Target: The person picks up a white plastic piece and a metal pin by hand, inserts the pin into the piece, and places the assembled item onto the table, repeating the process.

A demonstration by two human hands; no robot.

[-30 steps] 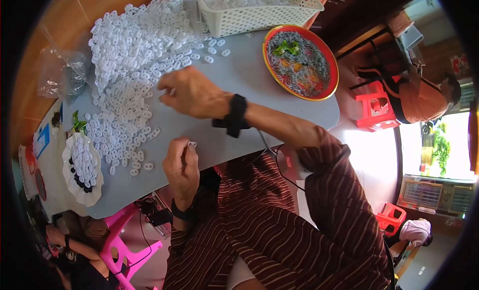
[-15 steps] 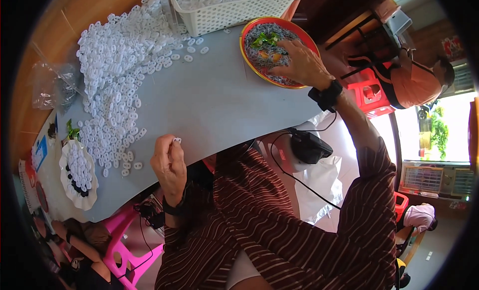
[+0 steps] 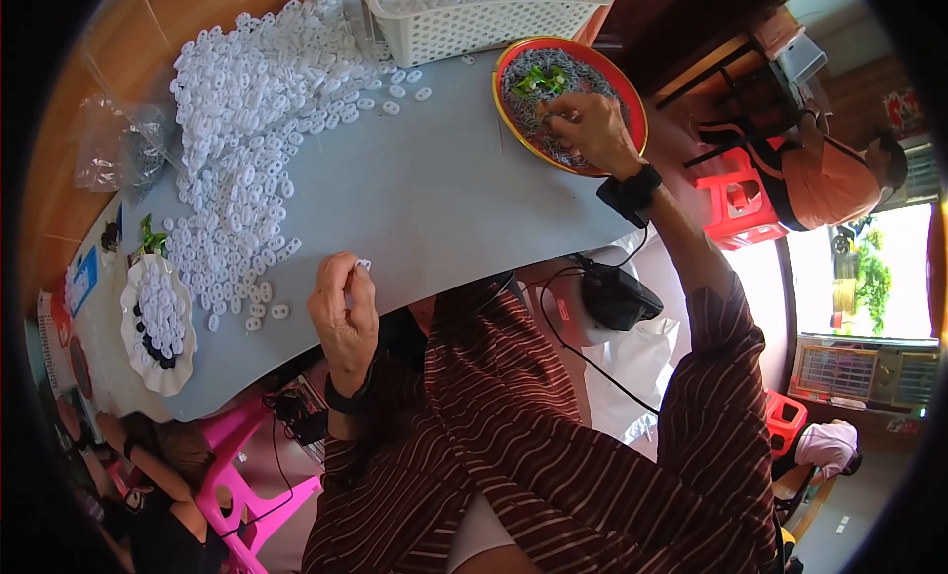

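My left hand (image 3: 344, 312) is closed near the table's front edge, pinching a small white oval plastic piece (image 3: 363, 265) between thumb and forefinger. Over a red bowl with a yellow rim (image 3: 635, 105), my right hand (image 3: 598, 134) has its fingertips drawn together among many small thin grey pieces (image 3: 568, 65); what they pinch, if anything, is too small to make out. A green leafy sprig (image 3: 539, 81) lies on the grey pieces. Loose white plastic pieces with holes (image 3: 232, 129) form a large heap on the left of the grey table (image 3: 415, 189).
Behind the heap stands a perforated white basket (image 3: 494, 31) of white pieces. A scalloped white dish (image 3: 178, 376) holds white and black pieces at the left, near a clear plastic bag (image 3: 109, 144). Pink stool (image 3: 242, 495) and another person's arm (image 3: 163, 470) are lower left. A black cable (image 3: 602, 367) hangs right.
My right hand's spread fingers have drawn together over the bowl, and the orange-yellow bits seen beside them are now hidden. My left hand keeps its pinch. The whole view has shifted slightly.
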